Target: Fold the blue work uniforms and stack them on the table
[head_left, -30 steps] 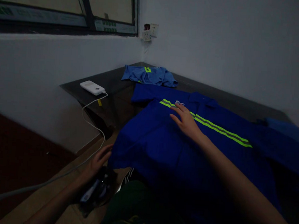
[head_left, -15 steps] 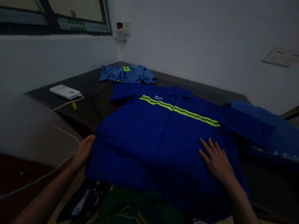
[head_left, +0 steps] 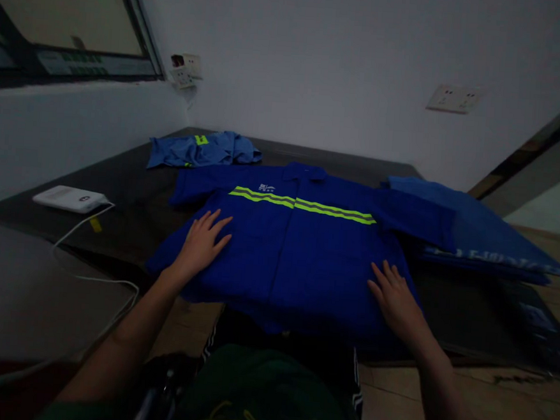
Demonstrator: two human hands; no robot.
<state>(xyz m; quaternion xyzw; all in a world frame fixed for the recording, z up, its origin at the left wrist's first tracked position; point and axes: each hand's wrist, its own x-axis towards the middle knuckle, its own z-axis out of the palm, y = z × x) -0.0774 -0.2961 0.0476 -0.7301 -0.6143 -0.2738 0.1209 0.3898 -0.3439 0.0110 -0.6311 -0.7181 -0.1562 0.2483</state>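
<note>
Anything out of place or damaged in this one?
Yes: the lower corner socket sits crooked beneath a dark opening, as if loose. Also, the paler garment behind lies crumpled, unlike the spread shirt. I see no spill.

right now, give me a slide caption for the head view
Left hand and right hand rest on a blue shirt spread over a dark table.

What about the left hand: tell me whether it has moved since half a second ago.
Yes: against the white device, the left hand moved right and forward, farther over the blue shirt.
</note>
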